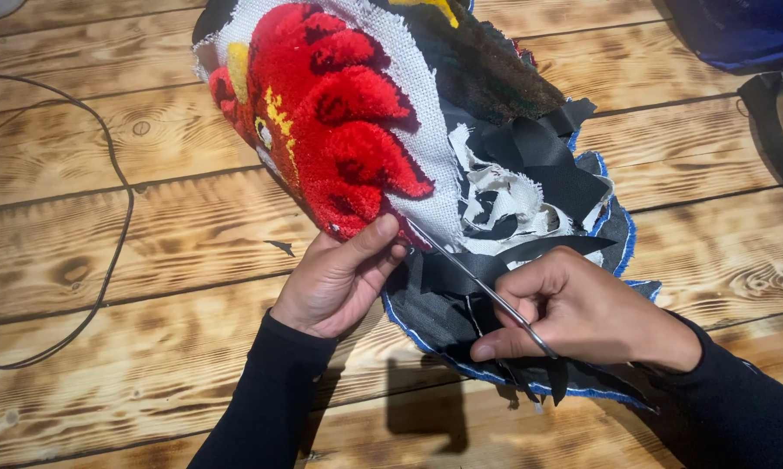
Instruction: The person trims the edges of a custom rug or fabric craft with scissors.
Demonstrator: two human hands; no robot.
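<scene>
A red tufted rug piece (339,122) with yellow details sits on white backing cloth (422,113), lying over a pile of dark fabric and rugs. My left hand (339,282) pinches the lower edge of the red piece. My right hand (574,317) holds thin metal scissors (470,274), whose blades point up-left to the backing edge beside my left thumb. White and black fabric scraps (513,195) lie just above my right hand.
Everything rests on a burnt-wood plank table (148,217). A thin dark cord (118,234) loops across the left side. A grey rug with blue trim (622,239) lies under the pile. Blue cloth (748,30) and a dark object (782,122) sit at the top right.
</scene>
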